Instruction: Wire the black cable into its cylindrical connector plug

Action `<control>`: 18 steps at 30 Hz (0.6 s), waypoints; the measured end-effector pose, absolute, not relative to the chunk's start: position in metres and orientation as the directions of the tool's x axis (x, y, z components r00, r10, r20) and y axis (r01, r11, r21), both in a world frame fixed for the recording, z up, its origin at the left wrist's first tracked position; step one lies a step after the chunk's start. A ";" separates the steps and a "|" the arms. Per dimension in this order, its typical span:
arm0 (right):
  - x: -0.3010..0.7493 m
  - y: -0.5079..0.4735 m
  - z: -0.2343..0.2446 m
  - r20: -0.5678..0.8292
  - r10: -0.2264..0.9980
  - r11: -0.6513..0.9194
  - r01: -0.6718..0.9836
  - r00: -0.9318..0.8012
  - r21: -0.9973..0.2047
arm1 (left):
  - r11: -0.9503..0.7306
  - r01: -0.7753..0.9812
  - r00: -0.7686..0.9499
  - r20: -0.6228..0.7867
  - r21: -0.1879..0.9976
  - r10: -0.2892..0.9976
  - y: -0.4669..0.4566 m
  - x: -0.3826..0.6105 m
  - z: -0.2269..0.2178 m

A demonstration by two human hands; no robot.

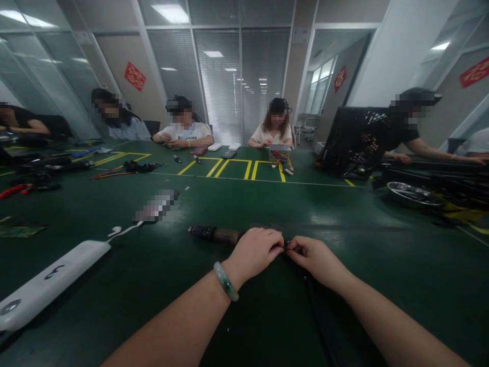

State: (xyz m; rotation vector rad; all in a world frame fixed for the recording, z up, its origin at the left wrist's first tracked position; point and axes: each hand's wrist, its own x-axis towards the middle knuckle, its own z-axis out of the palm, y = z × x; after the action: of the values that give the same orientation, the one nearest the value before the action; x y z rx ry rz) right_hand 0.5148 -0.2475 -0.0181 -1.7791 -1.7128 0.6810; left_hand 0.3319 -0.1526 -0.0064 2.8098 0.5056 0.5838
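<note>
I have two hands in view, my left hand (252, 253) and right hand (315, 261), close together on the green worktop (355, 214). The fingers (275, 245) of both pinch narrowly on one thin black cable (315, 311), right at the end of one dark, brown-banded cylinder (216, 234) lying flat to the left. One pale green bangle (226, 281) circles my left wrist. Farther left lies one white plastic bar (49, 278); five seated people (273, 135) are at the far side.

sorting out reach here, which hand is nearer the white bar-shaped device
Left. The left hand is nearer, to the right of the white bar-shaped device. The right hand is farther from it, on the far side of the left hand.
</note>
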 end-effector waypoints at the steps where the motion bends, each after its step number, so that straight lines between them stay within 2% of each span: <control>1: 0.515 -0.248 -0.018 0.024 0.999 -0.017 0.706 0.049 -0.708 | -0.915 0.286 0.862 0.341 0.286 0.376 -0.153 0.332 -0.006; 7: 0.513 -0.249 -0.016 0.005 0.998 -0.039 0.700 0.062 -0.713 | -0.910 0.301 0.858 0.334 0.287 0.389 -0.155 0.332 -0.003; 18: 0.516 -0.248 -0.019 0.065 0.997 0.020 0.752 0.030 -0.658 | -0.886 0.345 0.814 0.371 0.310 0.447 -0.156 0.334 -0.007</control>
State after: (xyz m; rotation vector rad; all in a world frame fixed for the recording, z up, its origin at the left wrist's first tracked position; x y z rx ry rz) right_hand 0.5156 -0.2475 -0.0191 -1.7838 -1.7740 0.6015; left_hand 0.3338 -0.1563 -0.0070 2.7703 0.6143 0.6497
